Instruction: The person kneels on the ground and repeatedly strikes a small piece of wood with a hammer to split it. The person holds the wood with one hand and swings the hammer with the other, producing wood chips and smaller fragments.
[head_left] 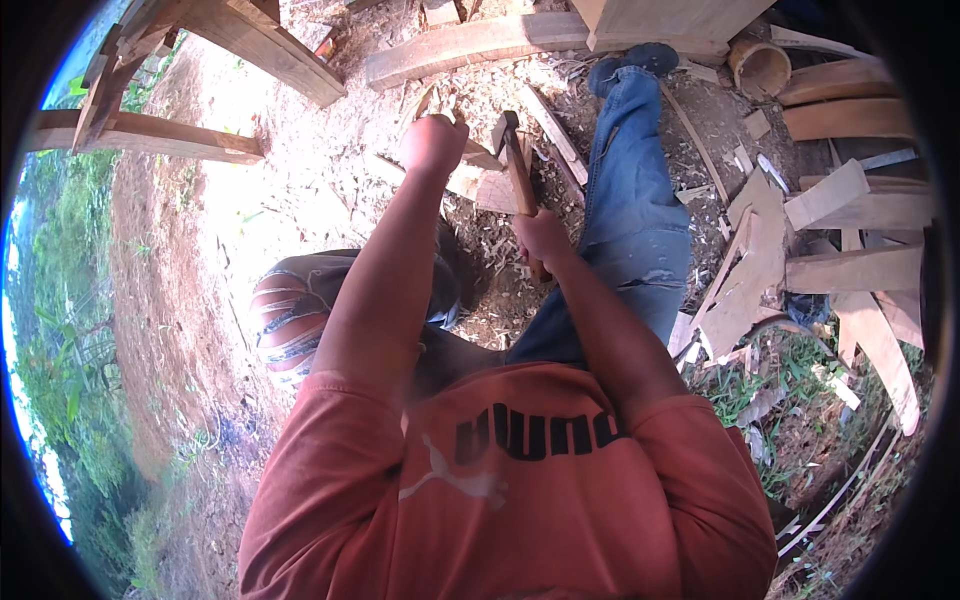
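Observation:
My left hand (435, 143) is closed around a pale piece of wood (426, 103), whose upper end sticks out past the knuckles. The fist hides its middle. In my right hand (543, 236) is the wooden handle of a hatchet (520, 178). Its dark metal head points away from me, to the right of my left fist and apart from it. Between the two hands, a wooden block (495, 192) sits low on the ground among chips and shavings.
A thick beam (470, 48) lies across the far side. Wooden framing (270, 55) stands at far left. Right of my outstretched leg (640, 190) are curved boards (850, 120), offcuts (755, 255) and a round wooden piece (758, 70). A narrow stick (553, 132) lies beyond the hatchet.

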